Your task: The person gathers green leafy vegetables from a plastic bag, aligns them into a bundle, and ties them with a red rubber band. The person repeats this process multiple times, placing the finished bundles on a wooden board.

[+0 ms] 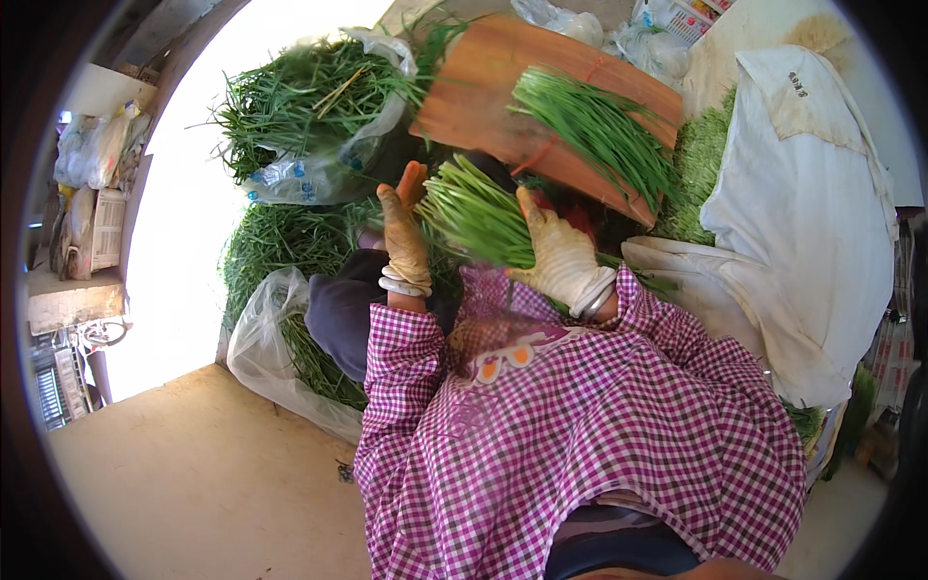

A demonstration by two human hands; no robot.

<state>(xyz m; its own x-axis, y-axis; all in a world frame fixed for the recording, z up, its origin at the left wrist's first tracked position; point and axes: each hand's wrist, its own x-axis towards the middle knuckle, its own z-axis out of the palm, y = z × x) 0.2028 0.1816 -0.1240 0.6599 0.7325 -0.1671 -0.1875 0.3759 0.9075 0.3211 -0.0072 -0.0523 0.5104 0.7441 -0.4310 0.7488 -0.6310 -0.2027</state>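
Note:
My right hand point(565, 257), in a stained white glove, grips a bundle of green garlic chives point(482, 214) over my lap, its pale cut ends pointing up and to the left. My left hand point(406, 225), in an orange-stained glove, stands upright just left of those ends, its fingers apart and holding nothing. Beyond my hands, a second bundle of chives point(594, 130) lies on a reddish-brown wooden board point(471, 87). Red string shows on the board.
Loose greens point(312, 94) fill a plastic bag at the upper left; more greens point(290, 243) lie below them, by a clear plastic bag point(254, 348). At right, white cloth point(805, 217) lies beside stacked chives point(699, 174). Plastic bags point(573, 25) lie behind the board.

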